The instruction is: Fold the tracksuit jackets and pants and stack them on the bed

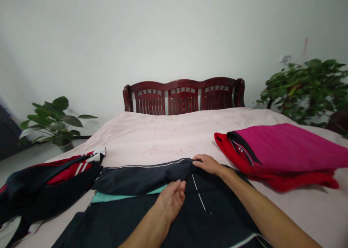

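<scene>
Two hands on the dark garment [214,208]; right hand [208,164] pinches its fold [144,179], left hand [170,201] lies open below; I could lose a slack pinch.

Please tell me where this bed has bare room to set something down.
The widest bare patch of pink bedsheet lies between the wooden headboard and the folded dark garment. A smaller one lies in front of the red and magenta stack. It is crowded around the left hand and right hand, and by the red-striped dark jacket at left.
</scene>
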The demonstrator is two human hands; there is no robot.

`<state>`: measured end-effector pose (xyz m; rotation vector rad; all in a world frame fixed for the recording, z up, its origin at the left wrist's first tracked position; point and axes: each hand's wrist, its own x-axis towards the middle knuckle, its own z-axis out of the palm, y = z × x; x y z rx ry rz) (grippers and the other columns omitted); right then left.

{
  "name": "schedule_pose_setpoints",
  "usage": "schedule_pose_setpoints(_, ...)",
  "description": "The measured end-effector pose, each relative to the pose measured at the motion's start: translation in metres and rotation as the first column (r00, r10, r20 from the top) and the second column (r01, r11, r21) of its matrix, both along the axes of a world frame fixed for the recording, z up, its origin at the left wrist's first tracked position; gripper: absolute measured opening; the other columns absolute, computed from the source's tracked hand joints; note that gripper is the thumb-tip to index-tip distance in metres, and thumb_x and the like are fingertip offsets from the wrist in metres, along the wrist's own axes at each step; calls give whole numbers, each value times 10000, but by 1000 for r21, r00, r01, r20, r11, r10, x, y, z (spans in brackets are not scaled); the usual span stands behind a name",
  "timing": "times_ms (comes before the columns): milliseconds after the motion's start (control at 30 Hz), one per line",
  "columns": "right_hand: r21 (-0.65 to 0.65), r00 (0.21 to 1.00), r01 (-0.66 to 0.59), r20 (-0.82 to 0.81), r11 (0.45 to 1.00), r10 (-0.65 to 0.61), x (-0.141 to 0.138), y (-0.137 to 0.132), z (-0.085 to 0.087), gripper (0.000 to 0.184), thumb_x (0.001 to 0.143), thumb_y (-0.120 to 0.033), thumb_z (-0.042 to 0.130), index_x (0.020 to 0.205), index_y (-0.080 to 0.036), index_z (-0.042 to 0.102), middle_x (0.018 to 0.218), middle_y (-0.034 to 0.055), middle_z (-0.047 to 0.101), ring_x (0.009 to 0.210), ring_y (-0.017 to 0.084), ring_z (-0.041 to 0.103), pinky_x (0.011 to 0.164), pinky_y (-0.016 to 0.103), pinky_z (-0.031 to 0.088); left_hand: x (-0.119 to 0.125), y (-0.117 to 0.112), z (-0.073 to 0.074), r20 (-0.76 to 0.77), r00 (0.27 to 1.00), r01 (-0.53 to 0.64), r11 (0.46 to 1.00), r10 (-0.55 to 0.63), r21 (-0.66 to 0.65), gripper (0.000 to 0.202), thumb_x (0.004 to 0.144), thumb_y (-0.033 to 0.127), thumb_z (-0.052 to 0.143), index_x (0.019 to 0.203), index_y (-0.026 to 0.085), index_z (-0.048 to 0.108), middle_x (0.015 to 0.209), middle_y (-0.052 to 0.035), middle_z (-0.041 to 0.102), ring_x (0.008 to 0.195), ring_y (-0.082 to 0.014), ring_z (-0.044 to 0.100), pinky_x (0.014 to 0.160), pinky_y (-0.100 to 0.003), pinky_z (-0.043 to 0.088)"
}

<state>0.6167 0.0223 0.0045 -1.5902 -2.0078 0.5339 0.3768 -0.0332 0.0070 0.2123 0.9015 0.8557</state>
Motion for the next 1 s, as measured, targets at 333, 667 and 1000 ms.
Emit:
schedule_pose_setpoints(333, 128, 937, 119, 314, 985, -154, 8, 2, -13, 265, 874, -312, 457, 903, -204, 697, 963, 89, 719, 950, 256, 614, 875, 369, 435, -1, -18, 8, -371, 828, 504, 848, -420, 166, 580, 707, 102, 675, 1255, 146, 489, 882, -57, 697, 562, -111, 652, 499, -208, 457)
schedule_pose_setpoints(667, 141, 935, 232, 240, 963, -260, 13, -14, -7, 476, 790, -172, 489, 1251, -176, 609, 1280, 111, 630, 1172, 244, 562, 1011, 355, 403, -146, 45, 31, -808, 282, 587, 573, 518, 572, 280, 773, 283, 638, 1034, 211, 708, 1081, -109, 702, 1056, -281, 621, 946, -375, 455)
schedule_pose_setpoints(1000, 119, 870, 196, 437, 973, -229, 14, -18, -7, 396, 797, -186, 574, 1177, -224, 677, 1219, 91, 652, 1148, 278, 535, 954, 377, 409, -254, 115, -14, -839, -359, 630, 769, 408, 104, 577, 898, 414, 413, 1434, 200, 416, 1269, -198, 542, 1069, -360, 635, 879, -475, 490)
